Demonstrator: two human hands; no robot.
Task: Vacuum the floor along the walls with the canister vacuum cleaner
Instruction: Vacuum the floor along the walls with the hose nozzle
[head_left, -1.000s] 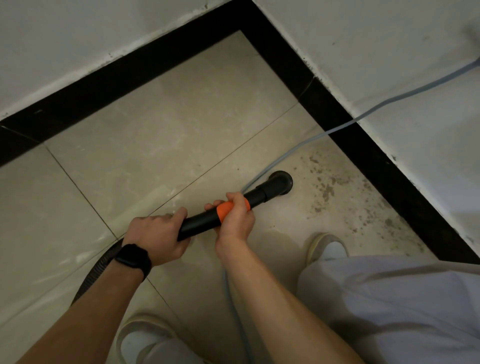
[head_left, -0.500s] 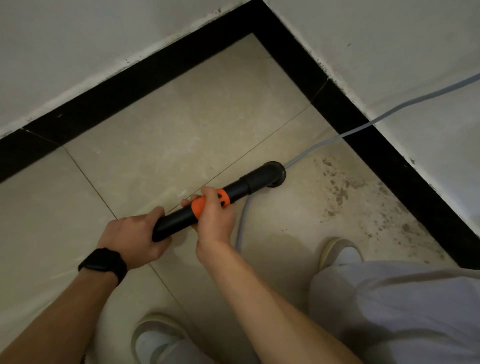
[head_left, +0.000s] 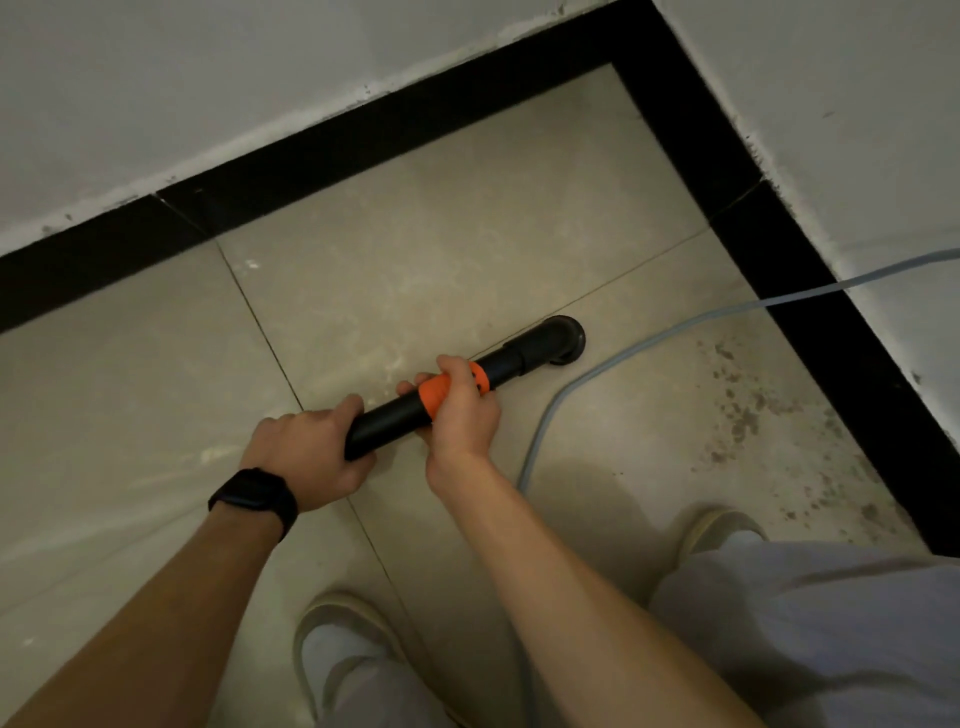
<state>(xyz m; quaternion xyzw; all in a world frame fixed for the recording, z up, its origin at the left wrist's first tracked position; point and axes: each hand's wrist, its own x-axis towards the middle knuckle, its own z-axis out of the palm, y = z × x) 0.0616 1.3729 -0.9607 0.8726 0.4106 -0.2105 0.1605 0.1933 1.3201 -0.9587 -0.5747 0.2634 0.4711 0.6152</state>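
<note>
Both hands grip the black plastic vacuum wand (head_left: 400, 421): the left hand (head_left: 306, 452) curls round its near end, the right hand (head_left: 462, 410) wraps the orange collar (head_left: 439, 392). Its round nozzle (head_left: 563, 340) rests on the beige tiled floor (head_left: 441, 249), near the black skirting corner (head_left: 670, 119). A grey cable (head_left: 613, 358) trails just right.

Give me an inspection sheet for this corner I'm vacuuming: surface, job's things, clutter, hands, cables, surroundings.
Surface: beige tiled floor, dark dirt specks near the right-hand wall.
Job's things: black vacuum tube with orange collar; its round black nozzle on the floor, short of the corner.
Clutter: nothing seen.
Hands: left hand grips the tube's rear end; right hand grips the orange collar.
Cables: grey cable lies on the floor beside the nozzle, climbing the right wall.
Surroundings: black skirting, white walls, two light shoes.
</note>
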